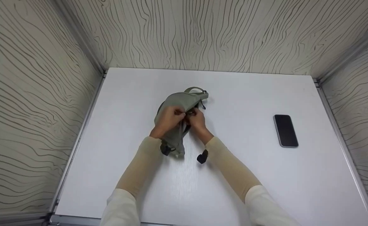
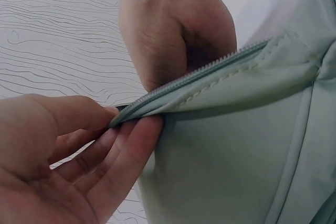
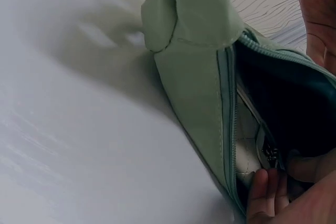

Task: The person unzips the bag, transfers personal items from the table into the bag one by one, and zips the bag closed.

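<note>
A sage-green sling bag (image 1: 179, 99) lies on the white table, its main zip undone. In the left wrist view, my left hand (image 2: 79, 150) pinches the toothed zip edge (image 2: 194, 80) between thumb and fingers, pulling it taut. Reaching into the mouth of the bag, my right hand (image 3: 299, 195) has thumb and fingertips close together beside a small dark metal piece (image 3: 270, 153) and a pale quilted surface (image 3: 247, 153). Whether those fingertips grip anything I cannot tell. The bag's dark inside (image 3: 294, 98) shows behind them.
A black-screened phone (image 1: 285, 131) lies face up on the right part of the white table (image 1: 240, 103). Straps with a loop (image 1: 196, 89) stick out at the bag's far end. Wood-patterned panels (image 1: 202, 34) enclose the table at the back and both sides.
</note>
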`<move>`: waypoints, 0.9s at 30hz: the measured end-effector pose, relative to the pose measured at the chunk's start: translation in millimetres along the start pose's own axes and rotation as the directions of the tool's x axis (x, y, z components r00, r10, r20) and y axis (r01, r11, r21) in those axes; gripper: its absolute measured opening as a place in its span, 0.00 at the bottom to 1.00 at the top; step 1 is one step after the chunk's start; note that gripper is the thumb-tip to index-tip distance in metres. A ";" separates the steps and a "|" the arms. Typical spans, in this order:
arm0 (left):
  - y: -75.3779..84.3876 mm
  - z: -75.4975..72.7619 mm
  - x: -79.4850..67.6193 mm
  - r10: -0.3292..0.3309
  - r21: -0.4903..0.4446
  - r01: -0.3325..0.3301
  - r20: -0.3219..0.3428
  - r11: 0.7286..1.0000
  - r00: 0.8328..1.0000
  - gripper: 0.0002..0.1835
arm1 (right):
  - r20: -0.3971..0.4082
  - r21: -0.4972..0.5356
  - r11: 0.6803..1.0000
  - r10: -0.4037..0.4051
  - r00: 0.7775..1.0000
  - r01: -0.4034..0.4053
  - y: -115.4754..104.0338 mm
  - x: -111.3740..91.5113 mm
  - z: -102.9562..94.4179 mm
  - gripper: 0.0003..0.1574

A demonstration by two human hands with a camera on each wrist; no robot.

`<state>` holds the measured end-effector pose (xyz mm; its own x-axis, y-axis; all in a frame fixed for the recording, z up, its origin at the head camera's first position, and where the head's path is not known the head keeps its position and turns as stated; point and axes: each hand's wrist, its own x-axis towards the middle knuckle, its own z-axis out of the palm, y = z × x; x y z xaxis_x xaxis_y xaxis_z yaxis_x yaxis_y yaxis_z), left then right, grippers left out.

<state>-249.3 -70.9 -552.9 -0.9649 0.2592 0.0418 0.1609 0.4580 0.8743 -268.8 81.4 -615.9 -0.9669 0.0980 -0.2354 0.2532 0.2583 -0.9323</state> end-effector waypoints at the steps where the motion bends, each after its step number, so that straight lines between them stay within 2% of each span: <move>1: 0.0 0.0 -0.1 -0.003 -0.003 0.003 -0.001 1.000 1.000 0.06 | 0.004 -0.001 1.000 0.002 1.000 -0.002 0.7 0.1 -0.4 0.20; 7: -0.3 -1.0 -0.6 -0.030 -0.030 0.030 0.007 0.999 1.000 0.07 | 0.023 0.017 1.000 0.015 1.000 -0.016 2.5 -1.6 -2.3 0.20; 14: -2.8 -1.9 1.9 -0.028 0.011 0.028 -0.010 1.000 1.000 0.07 | 0.071 0.074 0.997 0.031 0.997 -0.036 0.8 -4.8 -4.2 0.22; 27: 0.2 -3.4 1.4 -0.076 -0.001 0.076 -0.019 0.997 0.997 0.07 | 0.057 0.039 0.999 0.008 0.998 -0.010 1.8 -4.1 -8.6 0.17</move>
<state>-251.3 -73.2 -551.0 -0.9781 0.2077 -0.0153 0.0872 0.4753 0.8755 -264.1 89.6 -614.3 -0.9651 0.0446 -0.2580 0.2614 0.2197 -0.9399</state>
